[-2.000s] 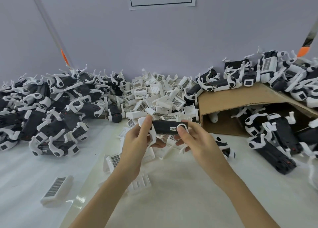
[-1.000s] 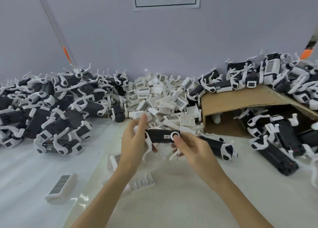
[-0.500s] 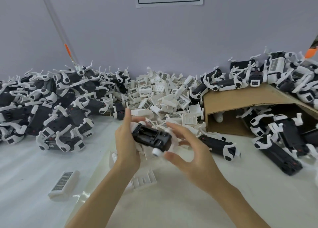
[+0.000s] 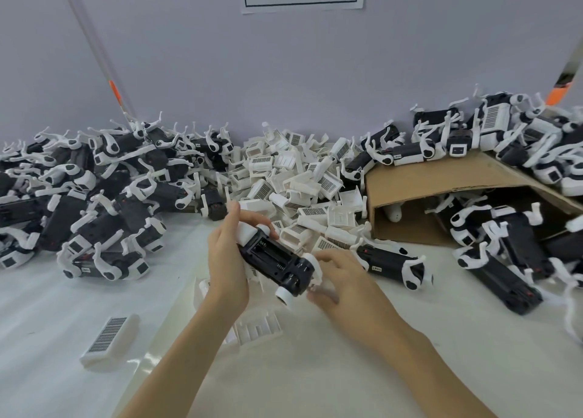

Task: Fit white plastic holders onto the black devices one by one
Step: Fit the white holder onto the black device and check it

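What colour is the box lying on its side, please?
Brown cardboard box; the head view shows it.

The black device (image 4: 275,258) that sat level between the hands, label up, is now rolled over, open slotted side up, slanting from the left hand (image 4: 227,261) down toward the right hand (image 4: 342,278).

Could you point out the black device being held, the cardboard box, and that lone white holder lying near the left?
Black device (image 4: 273,257), head view, on its dark open underside.
Cardboard box (image 4: 441,173), head view, on its bare top panel.
White holder (image 4: 108,338), head view, on its grille face.
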A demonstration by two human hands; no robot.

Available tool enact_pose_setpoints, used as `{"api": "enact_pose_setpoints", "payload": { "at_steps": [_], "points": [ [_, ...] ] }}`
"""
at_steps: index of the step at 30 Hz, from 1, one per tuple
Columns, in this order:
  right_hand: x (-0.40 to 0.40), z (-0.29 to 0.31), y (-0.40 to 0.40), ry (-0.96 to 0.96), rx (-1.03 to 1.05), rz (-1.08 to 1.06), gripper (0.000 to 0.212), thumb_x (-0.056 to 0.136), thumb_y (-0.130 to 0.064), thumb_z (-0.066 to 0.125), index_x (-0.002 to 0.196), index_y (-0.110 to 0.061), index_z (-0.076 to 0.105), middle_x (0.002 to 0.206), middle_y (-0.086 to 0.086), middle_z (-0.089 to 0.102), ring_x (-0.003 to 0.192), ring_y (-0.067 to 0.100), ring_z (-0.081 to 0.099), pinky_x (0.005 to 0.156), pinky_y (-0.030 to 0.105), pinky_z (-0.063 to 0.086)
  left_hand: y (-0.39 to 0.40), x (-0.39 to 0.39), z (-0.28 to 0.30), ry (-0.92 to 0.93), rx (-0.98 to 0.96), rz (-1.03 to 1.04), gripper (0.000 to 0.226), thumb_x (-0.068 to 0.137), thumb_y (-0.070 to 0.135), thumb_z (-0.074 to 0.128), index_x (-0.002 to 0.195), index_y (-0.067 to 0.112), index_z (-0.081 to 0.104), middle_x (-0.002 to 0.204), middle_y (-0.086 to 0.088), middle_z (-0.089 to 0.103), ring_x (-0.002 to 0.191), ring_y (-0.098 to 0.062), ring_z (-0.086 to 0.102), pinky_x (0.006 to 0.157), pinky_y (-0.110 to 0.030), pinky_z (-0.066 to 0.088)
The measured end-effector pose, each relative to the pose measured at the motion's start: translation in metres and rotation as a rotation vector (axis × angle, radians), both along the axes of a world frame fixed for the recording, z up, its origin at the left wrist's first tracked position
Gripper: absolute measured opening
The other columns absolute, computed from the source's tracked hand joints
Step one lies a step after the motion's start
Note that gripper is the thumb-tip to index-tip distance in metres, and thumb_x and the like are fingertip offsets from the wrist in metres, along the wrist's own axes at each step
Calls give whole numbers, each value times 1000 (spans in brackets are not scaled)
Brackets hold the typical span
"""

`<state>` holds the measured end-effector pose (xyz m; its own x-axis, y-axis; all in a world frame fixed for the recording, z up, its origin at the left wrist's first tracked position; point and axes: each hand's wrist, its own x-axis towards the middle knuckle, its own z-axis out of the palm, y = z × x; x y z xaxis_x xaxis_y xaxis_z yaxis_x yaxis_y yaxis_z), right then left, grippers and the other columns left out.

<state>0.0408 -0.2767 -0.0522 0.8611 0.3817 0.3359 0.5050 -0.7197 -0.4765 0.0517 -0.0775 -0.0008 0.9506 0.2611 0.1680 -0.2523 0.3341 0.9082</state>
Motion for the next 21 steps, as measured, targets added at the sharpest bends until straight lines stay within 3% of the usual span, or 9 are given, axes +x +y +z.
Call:
{"api": "enact_pose_setpoints", "payload": {
  "at_steps": [3,5,7,10,13,15,18,21],
  "points": [
    [0,3,0,19,32,-13,16,102,-24,66,117,-22,67,134,-14,52,129,1,42,104,22,39,-1,0,-2,-53,93,29,54,111,40,46,75,9,71,78,-16,68,76,-29,63,67,-35,55],
    [-1,8,0,73,171,-69,10,108,-29,53,114,-22,60,123,-12,56,117,3,52,94,21,42,-1,0,-3,-61,104,23,54,111,40,46,74,10,72,78,-15,69,76,-28,64,63,-34,56],
    [-1,14,0,131,383,-146,21,109,-40,44,112,-22,54,111,-9,64,102,5,62,83,18,46,-1,0,-3,-64,106,18,54,112,40,46,75,10,72,78,-15,69,75,-28,64,62,-33,57],
    [-1,25,3,237,745,-144,22,111,-33,40,112,-14,51,105,3,75,96,14,74,80,28,60,-2,0,-4,-78,112,13,54,112,39,46,77,6,71,79,-16,69,74,-27,65,62,-32,57],
    [-4,34,2,394,1063,-63,24,112,-30,40,120,-11,50,104,10,79,91,23,78,68,30,62,-3,1,-7,-79,128,0,54,112,39,47,80,2,70,79,-17,69,74,-27,65,63,-34,57],
    [-4,37,0,508,1188,-47,30,110,-35,44,125,-12,56,104,12,79,86,26,76,64,31,58,-3,1,-9,-83,152,-10,55,112,40,47,82,0,69,79,-19,69,76,-28,65,65,-35,57],
    [-1,42,-4,628,1305,-53,42,93,-39,67,123,-9,69,98,11,75,77,18,63,60,27,49,-5,2,-11,-100,186,-23,56,112,40,47,85,-4,68,77,-19,71,78,-27,65,66,-32,56],
    [0,40,-7,590,1211,-98,47,78,-30,84,119,-12,71,94,6,68,73,14,63,67,27,55,-8,1,-13,-123,236,-27,56,113,41,46,85,-3,69,75,-16,70,76,-28,65,67,-34,57]
  ]
}}
